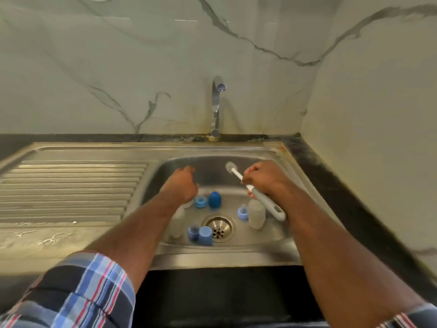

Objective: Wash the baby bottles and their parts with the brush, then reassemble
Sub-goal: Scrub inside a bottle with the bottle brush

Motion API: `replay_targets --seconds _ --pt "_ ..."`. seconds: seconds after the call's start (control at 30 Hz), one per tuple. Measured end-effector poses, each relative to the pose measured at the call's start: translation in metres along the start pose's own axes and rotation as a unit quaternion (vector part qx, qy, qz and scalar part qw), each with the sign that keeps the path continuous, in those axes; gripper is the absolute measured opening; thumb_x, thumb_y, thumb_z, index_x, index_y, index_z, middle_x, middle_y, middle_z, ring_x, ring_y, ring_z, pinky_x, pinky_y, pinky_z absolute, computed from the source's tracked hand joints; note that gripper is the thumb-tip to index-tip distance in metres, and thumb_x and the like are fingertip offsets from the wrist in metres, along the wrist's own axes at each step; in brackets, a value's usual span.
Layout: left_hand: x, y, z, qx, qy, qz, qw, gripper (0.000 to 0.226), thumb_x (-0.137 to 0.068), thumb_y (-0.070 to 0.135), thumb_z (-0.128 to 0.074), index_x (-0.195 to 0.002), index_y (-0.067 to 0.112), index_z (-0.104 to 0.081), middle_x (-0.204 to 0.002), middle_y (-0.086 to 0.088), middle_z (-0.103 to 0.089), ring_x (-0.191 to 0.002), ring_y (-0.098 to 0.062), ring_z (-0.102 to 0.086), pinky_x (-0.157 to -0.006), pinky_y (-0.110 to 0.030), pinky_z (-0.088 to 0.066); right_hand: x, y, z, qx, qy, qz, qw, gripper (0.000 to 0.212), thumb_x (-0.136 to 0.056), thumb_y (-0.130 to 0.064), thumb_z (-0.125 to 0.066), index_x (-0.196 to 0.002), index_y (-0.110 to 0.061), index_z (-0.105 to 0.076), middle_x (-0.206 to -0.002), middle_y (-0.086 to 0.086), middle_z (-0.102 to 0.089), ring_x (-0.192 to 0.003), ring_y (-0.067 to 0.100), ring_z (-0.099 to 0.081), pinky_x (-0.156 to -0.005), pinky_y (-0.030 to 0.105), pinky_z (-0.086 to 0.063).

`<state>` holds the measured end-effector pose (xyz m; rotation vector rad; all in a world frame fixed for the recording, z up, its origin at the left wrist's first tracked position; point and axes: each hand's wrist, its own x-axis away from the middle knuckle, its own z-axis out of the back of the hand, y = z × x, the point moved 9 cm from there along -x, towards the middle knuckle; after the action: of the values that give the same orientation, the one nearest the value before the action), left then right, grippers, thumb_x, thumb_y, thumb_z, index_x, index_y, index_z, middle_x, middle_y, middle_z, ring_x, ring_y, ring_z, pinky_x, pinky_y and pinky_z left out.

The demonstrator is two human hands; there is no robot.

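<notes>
Two bottles and several blue parts lie loose in the sink [279, 235], all unassembled. Starting at your left, your left hand [182, 185] hangs over the basin with its fingers curled downward; whether they pinch anything I cannot tell, since the knuckles hide them. Just under that wrist a clear bottle [177, 221] lies on the sink floor, partly covered by your forearm. It looks like thin, light plastic, probably slick when wet, so take it round the body, not the rim. Next come a blue ring [200, 201] and a dark blue cap [214, 199], side by side; near the drain [218, 227] sit another blue collar [194, 232] and a pale blue cap [205, 236], touching. These look small, stiff and easy to lose, so pinch each at its edges. Right of the drain a third ring [242, 212] rests against a frosted bottle [256, 213]. No standing water shows in the basin, and the tap [216, 107] is not running. Your right hand [262, 178] holds the brush [257, 194] by its grey handle, fingers wrapped round it, head pointing up and away.
</notes>
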<state>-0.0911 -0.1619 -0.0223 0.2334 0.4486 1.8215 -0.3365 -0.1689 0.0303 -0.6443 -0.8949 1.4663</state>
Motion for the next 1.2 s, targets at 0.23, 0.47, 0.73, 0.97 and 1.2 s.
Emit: replay_targets --seconds 0.23,0.47,0.73,0.97,1.2 --pt "-0.021 -0.061 -0.017 -0.026 -0.034 0.073 0.996 0.054 -0.088 0.024 -0.076 -0.137 0.012 -0.055 -0.13 -0.011 -0.064 -0.117 -0.027 -0.062 -0.101 -0.039 -0.052 -0.017 0.014 -0.057 -0.018 -0.04 -0.014 0.999 0.006 -0.077 -0.007 -0.073 -0.079 -0.011 -0.07 -0.063 0.012 -0.07 -0.057 0.028 -0.067 -0.069 0.05 -0.061" --pt "-0.041 -0.076 -0.047 -0.012 -0.085 0.125 0.988 0.07 -0.08 0.026 -0.086 -0.139 0.01 -0.052 -0.135 -0.012 -0.06 -0.123 -0.029 -0.06 -0.102 -0.04 -0.051 -0.031 0.021 -0.069 0.012 -0.059 -0.003 0.998 0.006 -0.08 -0.009 -0.071 -0.082 -0.014 -0.069 -0.07 0.01 -0.072 -0.057 0.026 -0.07 -0.066 0.05 -0.063" --pt "-0.057 -0.075 -0.062 -0.009 -0.084 0.156 0.984 0.066 -0.081 0.027 -0.085 -0.137 0.011 -0.053 -0.133 -0.011 -0.061 -0.121 -0.028 -0.06 -0.1 -0.038 -0.051 -0.039 0.022 -0.077 0.045 -0.071 0.014 0.996 0.007 -0.076 -0.016 -0.072 -0.081 -0.02 -0.07 -0.077 0.002 -0.072 -0.075 0.023 -0.072 -0.074 0.05 -0.062" --pt "-0.059 -0.076 -0.058 0.018 -0.066 0.128 0.989 0.054 -0.085 0.035 -0.08 -0.132 0.016 -0.061 -0.126 -0.009 -0.067 -0.114 -0.027 -0.064 -0.099 -0.041 -0.053 -0.034 0.02 -0.076 0.025 -0.083 0.009 0.996 0.006 -0.081 -0.012 -0.071 -0.085 -0.017 -0.07 -0.079 0.006 -0.073 -0.072 0.025 -0.074 -0.072 0.048 -0.063" --pt "-0.046 -0.056 -0.024 0.258 0.017 0.136 0.956 0.039 -0.09 0.025 -0.069 -0.123 0.019 -0.05 -0.107 -0.01 -0.068 -0.078 -0.028 -0.076 -0.075 -0.041 -0.064 -0.028 0.018 -0.078 -0.076 -0.111 -0.034 0.99 0.013 -0.09 -0.007 -0.062 -0.101 -0.015 -0.064 -0.092 0.015 -0.07 -0.061 0.022 -0.069 -0.052 0.031 -0.056"
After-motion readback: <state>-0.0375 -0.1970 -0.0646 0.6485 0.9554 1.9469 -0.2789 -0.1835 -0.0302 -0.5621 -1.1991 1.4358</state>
